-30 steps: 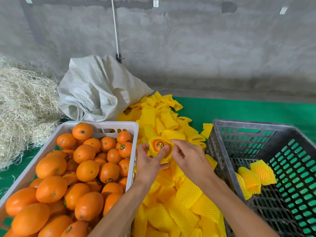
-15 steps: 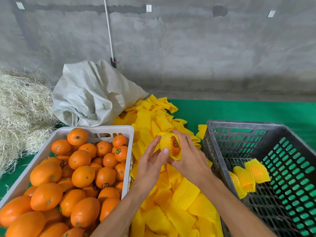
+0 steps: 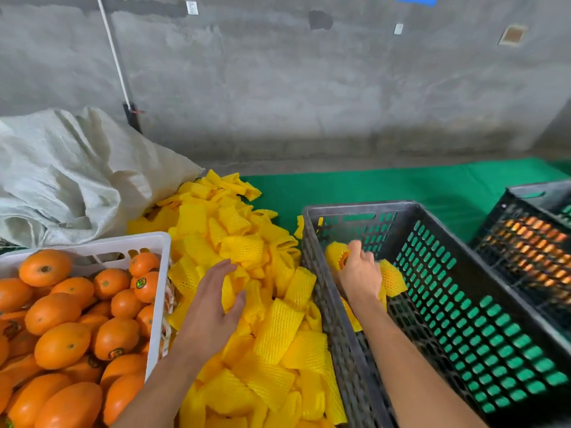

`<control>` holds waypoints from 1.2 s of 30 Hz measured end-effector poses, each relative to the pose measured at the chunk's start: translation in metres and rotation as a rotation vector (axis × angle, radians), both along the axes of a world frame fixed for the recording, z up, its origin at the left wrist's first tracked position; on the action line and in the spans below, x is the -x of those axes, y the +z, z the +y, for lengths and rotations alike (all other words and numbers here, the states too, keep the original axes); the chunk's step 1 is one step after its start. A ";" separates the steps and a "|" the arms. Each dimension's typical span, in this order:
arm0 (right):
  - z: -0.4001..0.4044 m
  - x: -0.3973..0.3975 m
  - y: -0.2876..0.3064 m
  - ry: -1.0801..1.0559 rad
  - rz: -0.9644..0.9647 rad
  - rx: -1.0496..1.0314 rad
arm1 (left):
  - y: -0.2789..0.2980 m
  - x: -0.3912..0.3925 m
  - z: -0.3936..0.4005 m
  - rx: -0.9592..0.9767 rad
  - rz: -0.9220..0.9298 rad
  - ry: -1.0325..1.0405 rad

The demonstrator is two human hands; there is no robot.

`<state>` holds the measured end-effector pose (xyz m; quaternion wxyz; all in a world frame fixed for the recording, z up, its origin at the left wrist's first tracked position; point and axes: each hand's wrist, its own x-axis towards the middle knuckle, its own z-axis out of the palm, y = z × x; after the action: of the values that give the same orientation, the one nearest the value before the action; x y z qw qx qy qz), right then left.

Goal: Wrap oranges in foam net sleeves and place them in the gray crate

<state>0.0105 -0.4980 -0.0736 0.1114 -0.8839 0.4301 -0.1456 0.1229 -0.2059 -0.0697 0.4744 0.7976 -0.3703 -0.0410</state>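
My right hand (image 3: 358,273) gripped the sleeved orange (image 3: 337,257) inside the gray crate (image 3: 318,242), near its far-left corner. Left hand (image 3: 213,307), fingers spread, hovered over the sleeves (image 3: 278,332), nearer the bare oranges (image 3: 61,344).

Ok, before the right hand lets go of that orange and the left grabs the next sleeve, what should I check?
1. Wrapped orange inside gray crate: ok, below the rim.
2. Right hand grips it: ok, fingers curled round it.
3. Orange resting on the crate floor: cannot tell, the hand hides it.
4. Sleeve fully over the orange: not ok, orange shows at one end.
5. Left hand free: ok, open above the sleeve pile.
6. Unwrapped oranges left in white crate: ok, plenty.
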 end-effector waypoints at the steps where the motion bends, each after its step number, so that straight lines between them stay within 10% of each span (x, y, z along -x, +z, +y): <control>1: -0.002 0.003 -0.012 0.011 0.086 -0.030 | -0.001 -0.002 0.000 -0.013 0.005 0.012; 12: -0.006 -0.017 -0.027 0.220 0.311 -0.322 | -0.002 -0.005 0.005 -0.153 -0.091 0.066; 20: 0.041 -0.042 0.085 0.357 -0.493 0.068 | 0.010 -0.013 0.011 -0.300 -0.431 0.292; 28: 0.144 -0.067 0.036 0.714 0.315 0.002 | 0.000 -0.013 0.012 -0.385 -0.411 0.256; 36: 0.120 -0.072 0.014 0.657 0.187 -0.434 | 0.027 -0.029 0.028 -0.221 -0.508 0.415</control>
<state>0.0821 -0.3784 -0.0598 0.2965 -0.9398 0.1536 0.0729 0.1519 -0.1776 -0.0423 0.2758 0.8873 -0.2996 0.2164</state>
